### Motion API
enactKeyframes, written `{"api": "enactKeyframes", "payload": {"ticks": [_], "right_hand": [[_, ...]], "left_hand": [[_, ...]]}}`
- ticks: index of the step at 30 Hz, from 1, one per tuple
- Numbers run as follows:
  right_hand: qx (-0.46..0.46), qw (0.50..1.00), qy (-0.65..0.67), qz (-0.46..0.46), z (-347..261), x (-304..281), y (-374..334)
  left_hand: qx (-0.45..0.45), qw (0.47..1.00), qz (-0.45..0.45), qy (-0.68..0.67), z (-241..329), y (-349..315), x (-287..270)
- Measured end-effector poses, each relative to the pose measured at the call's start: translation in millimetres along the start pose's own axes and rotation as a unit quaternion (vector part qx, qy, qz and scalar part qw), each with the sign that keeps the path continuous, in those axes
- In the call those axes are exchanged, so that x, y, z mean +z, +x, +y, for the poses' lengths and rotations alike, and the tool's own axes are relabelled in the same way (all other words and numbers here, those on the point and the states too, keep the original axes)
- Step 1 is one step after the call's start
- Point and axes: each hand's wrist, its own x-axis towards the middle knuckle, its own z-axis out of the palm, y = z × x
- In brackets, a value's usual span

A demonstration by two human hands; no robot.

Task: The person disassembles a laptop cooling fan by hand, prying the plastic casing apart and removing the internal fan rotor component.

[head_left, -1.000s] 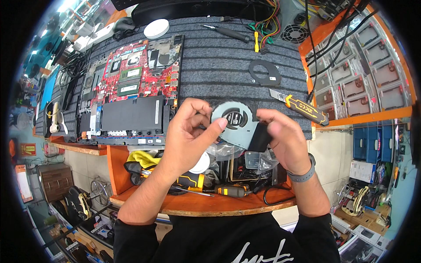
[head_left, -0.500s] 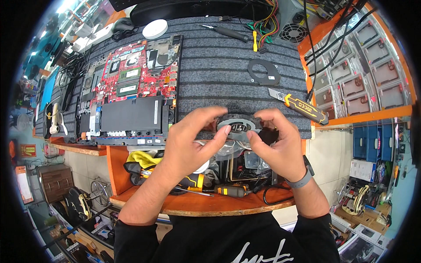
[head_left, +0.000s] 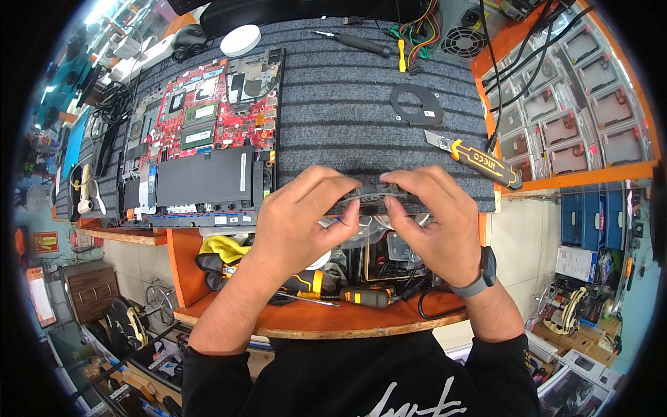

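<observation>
A dark laptop cooling fan is held between my two hands, close to the near edge of the ribbed grey mat. Seen nearly edge-on, it shows only as a thin strip. My left hand pinches its left side with thumb and fingers. At the other side, my right hand grips it the same way. Fingers cover both ends of the fan. Beyond them on the mat lies a flat black fan cover with a round hole. An opened laptop with a red circuit board rests to the left.
A yellow-and-black utility knife lies right of my hands, its blade exposed. Farther back are a screwdriver, a white round lid and colored cables. Under the tabletop, an orange shelf holds several tools.
My hands have tilted the fan from showing its round face to nearly edge-on, and have come slightly closer together. Both still hold it.
</observation>
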Motion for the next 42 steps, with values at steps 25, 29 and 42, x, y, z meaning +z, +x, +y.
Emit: {"api": "enactKeyframes", "payload": {"ticks": [25,29,42], "right_hand": [[0.008,0.998,-0.067,0.006,-1.1,1.9,-7.7],[0.019,0.998,-0.060,0.001,-0.9,2.0,-8.8],[0.008,0.997,-0.071,-0.011,-2.5,1.1,-10.9]], "left_hand": [[-0.012,0.999,-0.015,-0.037,0.2,-0.2,-4.1],[-0.017,0.999,-0.011,-0.041,0.2,-2.8,-0.7],[0.020,0.999,-0.013,-0.027,-1.0,-3.5,-0.3]]}}
